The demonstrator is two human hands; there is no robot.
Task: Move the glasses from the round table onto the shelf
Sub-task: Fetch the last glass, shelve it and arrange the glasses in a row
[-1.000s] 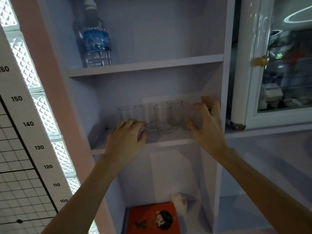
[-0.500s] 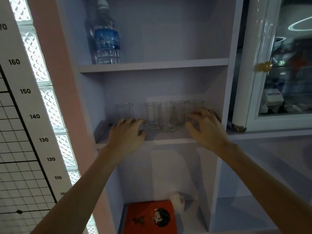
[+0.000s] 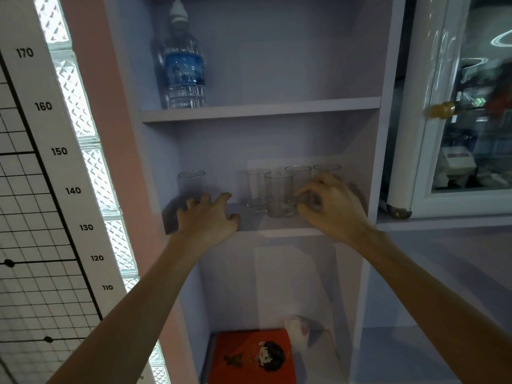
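- Now both hands sit at the front of the middle shelf (image 3: 279,231), where five glasses stand upright.
- One glass (image 3: 191,187) stands alone at the left, just behind the left hand (image 3: 206,220); four more cluster toward the right, the front glass (image 3: 279,194) nearest the edge.
- Left hand: fingers spread and apart, holding nothing, fingertips near the foot of the lone glass but, as far as I can tell, not around it.
- Right hand (image 3: 331,206): fingers curled loosely, thumb and forefinger close by the base of a glass at the right of the cluster. Whether that grip is pinched on the glass or just off it, I cannot tell.
- The round tabletop is out of view, so I cannot say whether any glasses remain there.
- Judged from this, the step is settling and letting go of the glasses just placed.
- To do it well: open the fingers sideways before drawing back, so no knuckle catches a rim.
- Pull the hands straight out and slightly low, clear of the front glass, which stands closest to the edge and would tip first.
- If tidying, nudge from the base, not the rim; the clustered glasses stand near enough to knock each other.
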